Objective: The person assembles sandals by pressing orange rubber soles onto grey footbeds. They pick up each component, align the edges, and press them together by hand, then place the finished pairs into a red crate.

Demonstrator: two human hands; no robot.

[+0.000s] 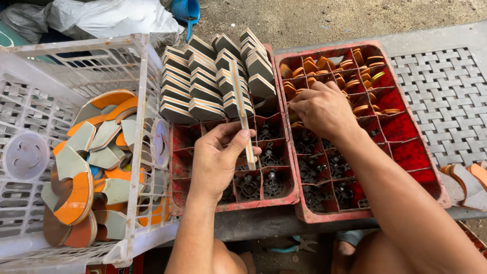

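L hand (215, 157) pinches strip (242, 109), long axis near-vertical, pointing away | R hand (320, 109) fingers curled in red crate (416, 152), grip unclear

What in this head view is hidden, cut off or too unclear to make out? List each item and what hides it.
- Right hand fingertips: curled into red crate, grasp hidden.
- Strip lower end: behind left hand fingers.
- Pliers: mostly under the crates.
- Soles: cut by right edge.

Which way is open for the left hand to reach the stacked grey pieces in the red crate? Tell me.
Probably straight ahead: the left hand hovers over the red crate, the stacked grey pieces just beyond, uncovered, though it already holds a thin strip.
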